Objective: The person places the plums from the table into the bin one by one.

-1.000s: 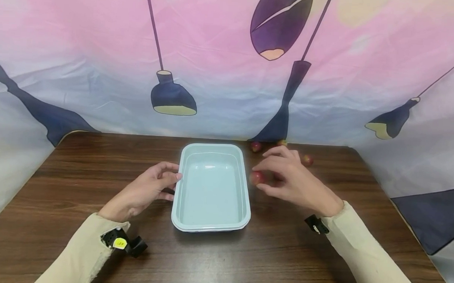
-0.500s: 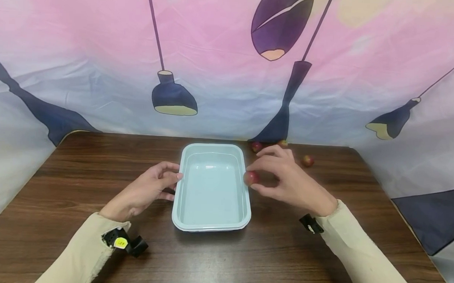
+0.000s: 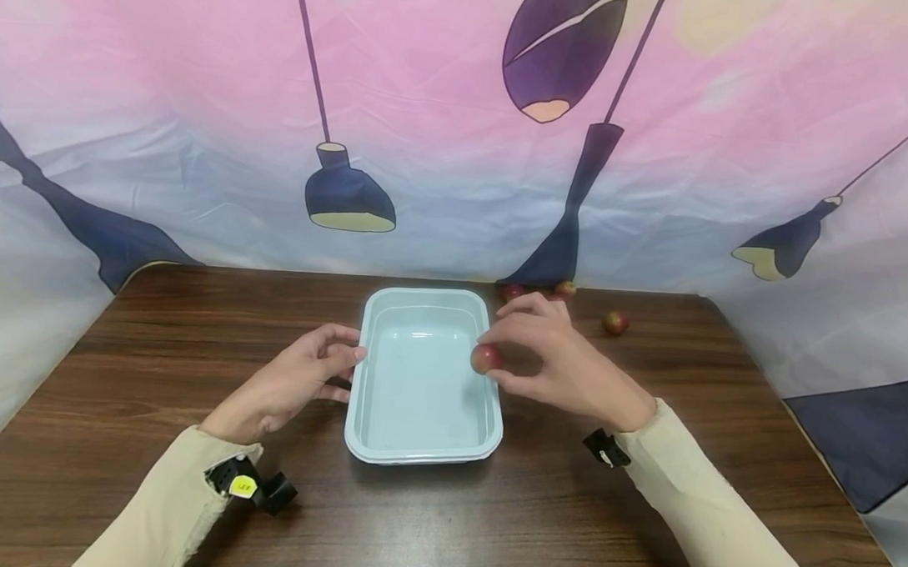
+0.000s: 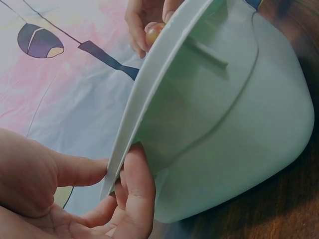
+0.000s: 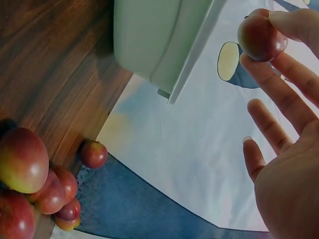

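Observation:
A pale blue-green plastic basin [image 3: 418, 391] stands on the table. My left hand [image 3: 293, 382] pinches its left rim, with the thumb on the rim and fingers under it in the left wrist view. A small round red fruit [image 3: 485, 359], plum-like with a yellowish tinge, is between the thumb and fingertips of my right hand [image 3: 560, 358]. In the head view this fruit is over the basin's right rim; the right wrist view shows the same fruit [image 5: 261, 36] held above the rim, its other fingers spread apart.
Several similar fruits lie on the wooden table [image 3: 196, 350] at the back right. One fruit [image 3: 615, 322] sits apart from the others; a nearer cluster includes a fruit [image 5: 22, 160]. A printed cloth [image 3: 444, 150] hangs behind the table.
My right hand has moved left with the small red fruit, from beside the basin to over its right rim. My left hand and the basin have stayed in place.

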A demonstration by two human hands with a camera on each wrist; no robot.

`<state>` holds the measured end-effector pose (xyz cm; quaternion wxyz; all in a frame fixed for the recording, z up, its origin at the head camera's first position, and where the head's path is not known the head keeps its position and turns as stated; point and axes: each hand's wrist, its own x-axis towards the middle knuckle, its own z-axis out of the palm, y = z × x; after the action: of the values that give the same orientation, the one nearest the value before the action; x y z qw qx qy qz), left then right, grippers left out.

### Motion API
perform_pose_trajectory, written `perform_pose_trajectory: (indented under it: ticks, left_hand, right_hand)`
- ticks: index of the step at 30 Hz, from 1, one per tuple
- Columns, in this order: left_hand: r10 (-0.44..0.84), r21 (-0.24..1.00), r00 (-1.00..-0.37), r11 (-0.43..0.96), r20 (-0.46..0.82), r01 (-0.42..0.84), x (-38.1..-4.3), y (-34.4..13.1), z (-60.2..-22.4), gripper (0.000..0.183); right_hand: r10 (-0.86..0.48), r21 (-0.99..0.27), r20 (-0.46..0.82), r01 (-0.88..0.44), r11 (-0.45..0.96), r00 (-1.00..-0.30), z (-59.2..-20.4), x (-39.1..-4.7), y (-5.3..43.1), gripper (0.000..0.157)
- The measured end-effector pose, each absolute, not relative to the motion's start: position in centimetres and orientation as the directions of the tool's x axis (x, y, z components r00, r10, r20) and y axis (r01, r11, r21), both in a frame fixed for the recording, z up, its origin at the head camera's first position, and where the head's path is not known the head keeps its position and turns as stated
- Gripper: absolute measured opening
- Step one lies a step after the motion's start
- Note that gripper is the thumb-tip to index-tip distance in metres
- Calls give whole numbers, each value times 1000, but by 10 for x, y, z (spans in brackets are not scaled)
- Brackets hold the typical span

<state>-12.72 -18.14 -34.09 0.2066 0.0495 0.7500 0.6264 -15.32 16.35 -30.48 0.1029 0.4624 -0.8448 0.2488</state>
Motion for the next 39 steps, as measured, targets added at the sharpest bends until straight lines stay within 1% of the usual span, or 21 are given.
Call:
perform_pose_trajectory:
  ticks: [12, 25, 39]
  left_hand:
    - [337, 961, -908, 206, -249, -187, -128, -182, -342, 53]
    - [338, 961, -909, 206, -245, -182, -127, -182, -341, 52]
    - [329, 959, -912, 221, -245, -178, -127, -182, -341, 52]
  right_hand:
    - [-739, -347, 379, -826, 444, -557, -311, -153, 152, 26]
    - [-742, -365, 352, -813, 453, -571, -320, -153, 145, 32]
    - [-720, -336, 321, -785, 521, -615, -322, -145, 155, 32]
